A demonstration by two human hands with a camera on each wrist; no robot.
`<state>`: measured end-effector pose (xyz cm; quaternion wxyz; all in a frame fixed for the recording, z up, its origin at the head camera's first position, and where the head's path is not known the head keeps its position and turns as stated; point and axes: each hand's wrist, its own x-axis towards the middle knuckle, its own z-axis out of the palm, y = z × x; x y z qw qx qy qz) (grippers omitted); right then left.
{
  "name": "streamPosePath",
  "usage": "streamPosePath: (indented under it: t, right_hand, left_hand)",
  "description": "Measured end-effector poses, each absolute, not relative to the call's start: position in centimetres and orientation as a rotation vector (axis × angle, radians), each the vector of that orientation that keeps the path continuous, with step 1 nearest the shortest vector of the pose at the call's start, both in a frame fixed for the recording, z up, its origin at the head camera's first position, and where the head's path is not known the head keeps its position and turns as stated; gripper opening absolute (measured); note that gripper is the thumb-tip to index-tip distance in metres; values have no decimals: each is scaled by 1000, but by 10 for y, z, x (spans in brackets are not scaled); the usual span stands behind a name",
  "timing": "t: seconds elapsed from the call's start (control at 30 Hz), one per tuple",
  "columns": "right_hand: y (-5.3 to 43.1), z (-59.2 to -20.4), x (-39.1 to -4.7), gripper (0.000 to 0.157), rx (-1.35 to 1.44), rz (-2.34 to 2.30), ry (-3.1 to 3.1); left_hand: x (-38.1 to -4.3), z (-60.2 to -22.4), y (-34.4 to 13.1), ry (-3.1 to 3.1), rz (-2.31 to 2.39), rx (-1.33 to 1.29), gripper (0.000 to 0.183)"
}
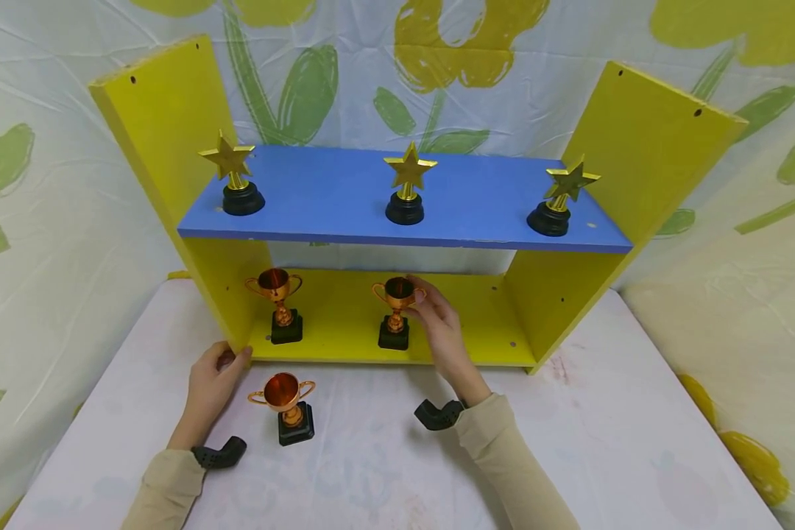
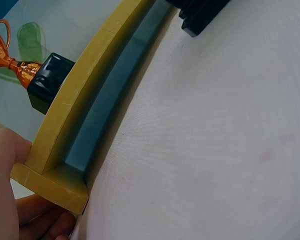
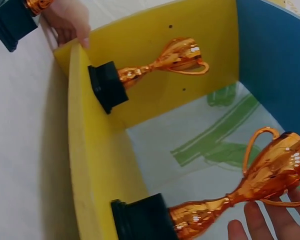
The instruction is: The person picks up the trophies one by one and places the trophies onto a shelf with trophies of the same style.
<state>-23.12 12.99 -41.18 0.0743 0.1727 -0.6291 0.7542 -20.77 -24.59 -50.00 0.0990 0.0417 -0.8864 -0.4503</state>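
On the yellow lower board (image 1: 334, 305) of a shelf unit stand two bronze trophy cups with black square bases. My right hand (image 1: 445, 331) holds the middle trophy cup (image 1: 395, 316) by its right handle, with the base at the board. To its left is the other trophy cup (image 1: 282, 298). A third trophy cup (image 1: 293, 416) stands on the table in front, beside my left forearm. My left hand (image 1: 207, 383) grips the lower front corner of the unit's yellow left side panel (image 2: 50, 187), thumb on one side and fingers under the other.
Three gold star trophies stand along the blue upper board (image 1: 324, 195): a left star trophy (image 1: 238, 191), a middle star trophy (image 1: 407, 191) and a right star trophy (image 1: 556, 210). The yellow right side panel (image 1: 570, 287) bounds the unit. A flower-print cloth (image 1: 530, 110) hangs behind.
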Motion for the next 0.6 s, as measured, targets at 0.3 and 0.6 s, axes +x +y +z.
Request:
streamPosePath:
  t: [0.3,0.6]
  right_hand:
    - [135,-398,-226,41,629,2089,-1847]
    - [128,-384,-216,46,759,1810,-1782]
  left_hand:
    - [-206,-502,-246,-2615,-1326,125,44]
    - [-208,-500,-245,-2594,-1271,111,34]
